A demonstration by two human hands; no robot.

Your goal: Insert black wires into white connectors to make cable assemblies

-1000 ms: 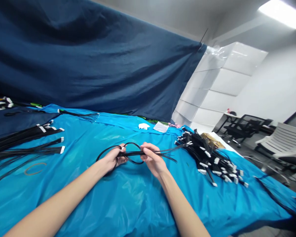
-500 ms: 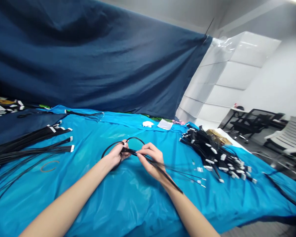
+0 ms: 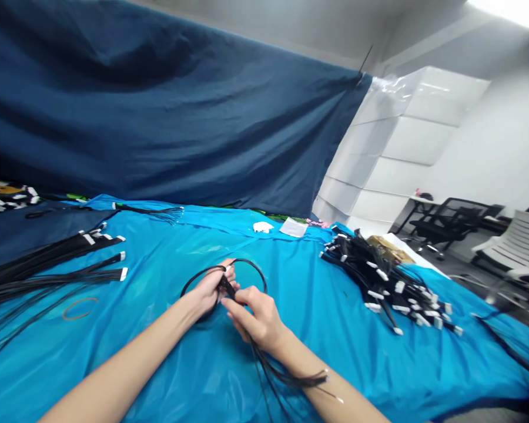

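Black cables (image 3: 264, 275) are looped in front of me, above a blue cloth. My left hand (image 3: 216, 284) is closed around the bundled part, and the loop bows out on both sides of it. Just right of it, my right hand (image 3: 256, 314) pinches the same bundle. From below that hand the loose wire ends (image 3: 286, 376) hang down and cross my right forearm, with small pale tips. The parts of the cables inside my fingers are hidden.
Left lie bundles of black cables (image 3: 48, 252) with white connectors and a thin brown ring (image 3: 80, 308). At right is a heap of black cables (image 3: 379, 282). A white crumpled piece (image 3: 263, 227) and a white packet (image 3: 294, 227) lie at the back of the blue cloth (image 3: 158, 364).
My right hand has moved down and slightly left along the bundle. The loose wire ends, which pointed right, now hang downward over my forearm. The loop's right side has opened wider.
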